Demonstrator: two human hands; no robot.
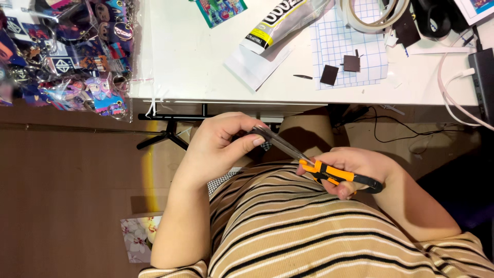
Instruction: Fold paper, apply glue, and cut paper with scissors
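A pair of scissors with orange and black handles is held over the lap, below the edge of the white table. The handles are gripped by the right hand, whose fingers are curled through and around the loops. The blade tips point up and to the left and are met by the left hand, where something small and dark is pinched between thumb and fingertips; what it is cannot be told, since it is mostly hidden by the fingers and blades.

On the table nearest the hands, a tube with a grey body, a yellow band and a white end is laid at a slant, its lower end resting on a white paper slip. To its right a sheet of blue-gridded paper is spread, and two small dark squares are set on it, near each other. A roll of pale tape is seen at the top edge of the sheet. A colourful printed card is placed at the top of the table.

At the left end a clear plastic bag is filled with many colourful key rings and charms. A white cable is run along the right side. On the floor at lower left, a flower-printed paper is seen.
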